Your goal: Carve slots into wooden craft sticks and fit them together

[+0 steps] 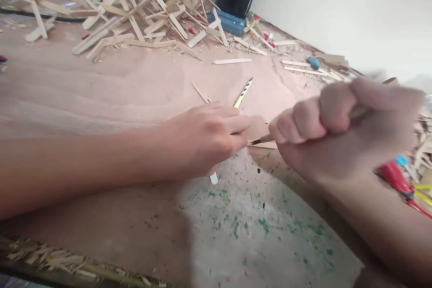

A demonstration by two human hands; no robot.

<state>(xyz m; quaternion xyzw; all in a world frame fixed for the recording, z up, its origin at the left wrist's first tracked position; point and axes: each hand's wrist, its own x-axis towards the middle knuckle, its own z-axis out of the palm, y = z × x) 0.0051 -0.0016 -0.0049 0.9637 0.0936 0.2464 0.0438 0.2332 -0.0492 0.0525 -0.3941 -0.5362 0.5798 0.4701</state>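
My left hand (pixel 205 137) lies palm down on the plywood board (pixel 101 90), its fingers pressed on a small flat piece of wood (pixel 258 128) at the board's edge. My right hand (pixel 340 128) is closed in a fist around a thin tool; its dark tip (pixel 257 142) touches the wood piece just beside my left fingertips. A yellow pencil with purple marks (pixel 243 92) lies on the board just behind my left hand. A white stick end (pixel 213 178) pokes out under my left wrist.
A large heap of wooden craft sticks (pixel 135 4) covers the back of the board. A dark upright object on a blue base (pixel 232 9) stands behind it by the white wall. Red and yellow tools (pixel 401 184) lie at the right. Green-flecked floor (pixel 263 229) shows in front.
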